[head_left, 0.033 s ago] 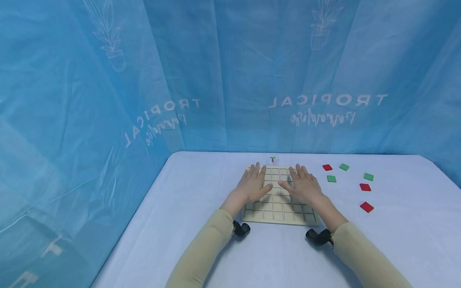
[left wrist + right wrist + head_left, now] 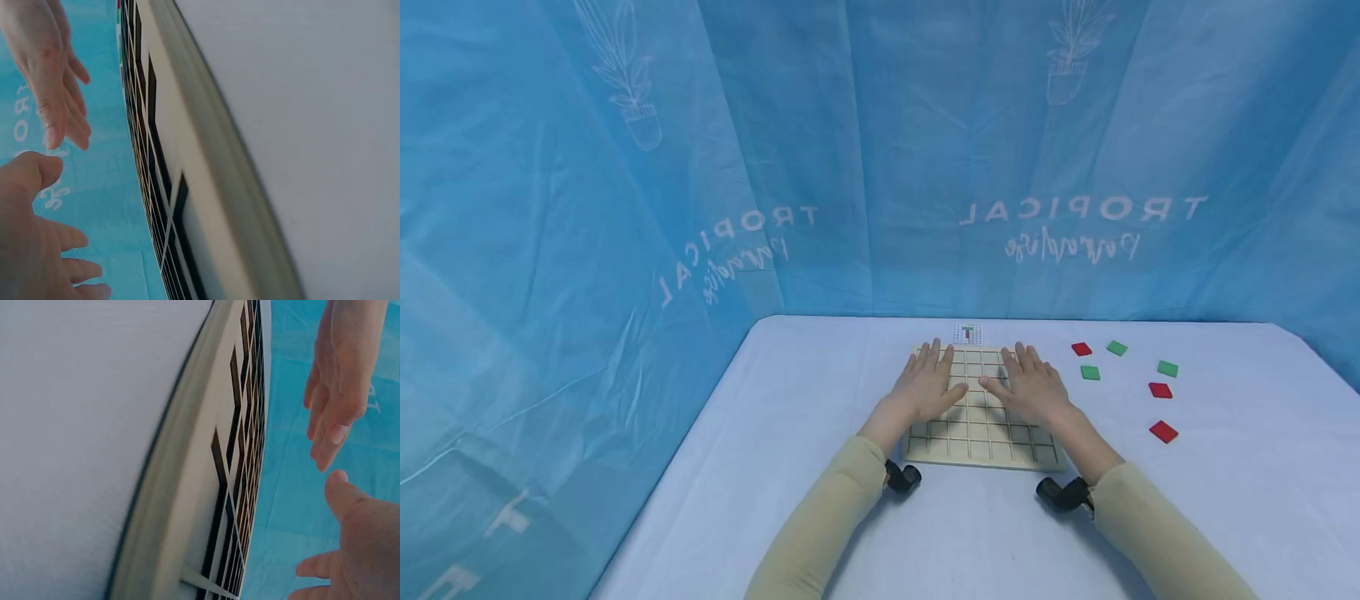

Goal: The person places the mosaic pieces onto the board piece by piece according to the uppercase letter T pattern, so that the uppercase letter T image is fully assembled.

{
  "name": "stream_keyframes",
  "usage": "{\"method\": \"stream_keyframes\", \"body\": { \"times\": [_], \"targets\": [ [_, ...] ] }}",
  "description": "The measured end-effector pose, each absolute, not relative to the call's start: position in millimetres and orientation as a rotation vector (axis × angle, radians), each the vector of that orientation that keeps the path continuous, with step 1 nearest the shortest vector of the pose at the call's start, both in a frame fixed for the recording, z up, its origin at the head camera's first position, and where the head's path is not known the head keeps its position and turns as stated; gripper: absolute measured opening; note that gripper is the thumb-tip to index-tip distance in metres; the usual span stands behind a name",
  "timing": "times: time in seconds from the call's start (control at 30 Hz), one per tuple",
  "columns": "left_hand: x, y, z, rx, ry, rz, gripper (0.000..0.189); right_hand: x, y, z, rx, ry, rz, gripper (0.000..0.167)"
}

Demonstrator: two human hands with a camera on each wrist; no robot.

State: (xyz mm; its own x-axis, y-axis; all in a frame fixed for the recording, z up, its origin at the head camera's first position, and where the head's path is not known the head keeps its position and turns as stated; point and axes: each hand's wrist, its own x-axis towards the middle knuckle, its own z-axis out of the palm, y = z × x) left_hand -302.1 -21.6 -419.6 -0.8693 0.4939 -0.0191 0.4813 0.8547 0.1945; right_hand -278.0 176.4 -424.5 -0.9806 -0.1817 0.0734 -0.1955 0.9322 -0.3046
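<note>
No change is seen since earlier head view, so handling is judged unstarted: left hand (image 2: 922, 393) and right hand (image 2: 1033, 393) are held spread, empty, above grid board (image 2: 977, 432) (red and green tiles (image 2: 1161, 390) scattered to its right on worktop (image 2: 775, 467)).

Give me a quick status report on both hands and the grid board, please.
Left hand, right hand: open, empty, above grid board. Board flat on table, bare where visible. Three red tiles, three green tiles off to its right, no obstruction seen.

Even light, soft shadows across the gridded board (image 2: 979, 431).
</note>
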Motion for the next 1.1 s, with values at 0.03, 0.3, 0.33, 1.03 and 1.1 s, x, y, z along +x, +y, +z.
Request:
{"method": "stream_keyframes", "body": {
  "times": [0.03, 0.3, 0.33, 1.03, 1.1],
  "targets": [
    [-302, -22, -419, 0.775, 2.955, 0.289, 0.071, -278, 176, -424, 0.299, -3.044, 0.493, 0.082],
    [-304, -23, -416, 0.774, 2.95, 0.319, 0.074, -277, 176, -421, 0.333, -3.029, 0.531, 0.083],
    [-304, -25, -415, 0.78, 2.942, 0.336, 0.075, -278, 176, -421, 0.334, -3.028, 0.539, 0.083],
    [-323, -90, -452, 0.589, 2.616, 1.456, 0.054, -283, 197, -409, 0.377, -2.735, 0.917, 0.073],
    [-323, -90, -457, 0.605, 2.624, 1.456, 0.053, -285, 206, -405, 0.355, -2.71, 0.963, 0.072]
  ]
}}
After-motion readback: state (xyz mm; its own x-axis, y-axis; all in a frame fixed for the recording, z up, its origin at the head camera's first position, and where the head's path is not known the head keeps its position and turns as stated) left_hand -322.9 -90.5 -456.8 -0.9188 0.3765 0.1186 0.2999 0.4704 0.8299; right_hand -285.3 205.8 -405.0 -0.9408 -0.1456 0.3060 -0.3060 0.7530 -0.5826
